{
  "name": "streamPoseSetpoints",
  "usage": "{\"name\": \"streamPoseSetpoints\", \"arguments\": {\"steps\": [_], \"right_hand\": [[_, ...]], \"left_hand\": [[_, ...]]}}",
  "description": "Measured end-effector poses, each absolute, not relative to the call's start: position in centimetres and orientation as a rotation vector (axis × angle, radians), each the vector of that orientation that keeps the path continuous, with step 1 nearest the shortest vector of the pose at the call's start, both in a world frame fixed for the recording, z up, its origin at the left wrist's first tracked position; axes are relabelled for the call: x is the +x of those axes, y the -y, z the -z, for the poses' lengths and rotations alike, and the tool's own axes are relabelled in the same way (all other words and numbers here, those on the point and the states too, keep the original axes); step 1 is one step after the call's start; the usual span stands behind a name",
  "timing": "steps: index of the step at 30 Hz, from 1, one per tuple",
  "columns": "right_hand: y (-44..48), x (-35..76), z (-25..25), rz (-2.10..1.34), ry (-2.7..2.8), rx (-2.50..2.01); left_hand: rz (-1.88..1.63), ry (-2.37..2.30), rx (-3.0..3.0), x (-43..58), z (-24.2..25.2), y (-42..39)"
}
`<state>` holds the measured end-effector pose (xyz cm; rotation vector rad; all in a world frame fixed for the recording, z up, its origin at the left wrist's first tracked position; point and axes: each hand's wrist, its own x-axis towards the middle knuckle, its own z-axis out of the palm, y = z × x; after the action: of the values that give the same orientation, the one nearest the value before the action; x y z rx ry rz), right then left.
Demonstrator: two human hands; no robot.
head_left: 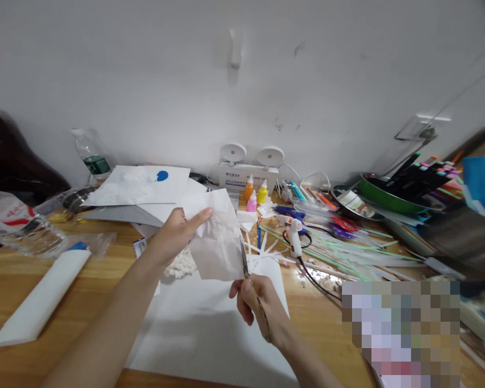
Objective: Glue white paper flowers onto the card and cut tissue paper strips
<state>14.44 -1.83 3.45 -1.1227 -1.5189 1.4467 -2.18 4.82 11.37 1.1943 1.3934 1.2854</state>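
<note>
My left hand (180,231) is closed on a creased piece of white paper (218,250), thumb on top, holding it up above the table. A pair of scissors (246,265) is in my right hand (261,307), with its blades against the paper's right edge. Whether the blades are apart is hard to see. Beneath both hands lies a large white sheet (202,334). A heap of white shredded bits (181,264) shows behind the held paper, partly hidden by it and by my left hand.
A white glue gun (294,237) with a black cord lies to the right, among thin strips (331,245). Small paint bottles (251,202) stand at the back. On the left are a folded white paper piece (44,302), a large plastic bottle (20,226) and stacked sheets (145,188).
</note>
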Motion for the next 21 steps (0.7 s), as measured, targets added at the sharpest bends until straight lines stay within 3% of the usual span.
{"name": "streamPoseSetpoints", "arguments": {"steps": [21], "right_hand": [[1.54,14.13,-3.06,-1.547,1.448,-1.179]], "left_hand": [[-1.256,-1.311,1.359,-3.1,-10.8,-5.05]]}}
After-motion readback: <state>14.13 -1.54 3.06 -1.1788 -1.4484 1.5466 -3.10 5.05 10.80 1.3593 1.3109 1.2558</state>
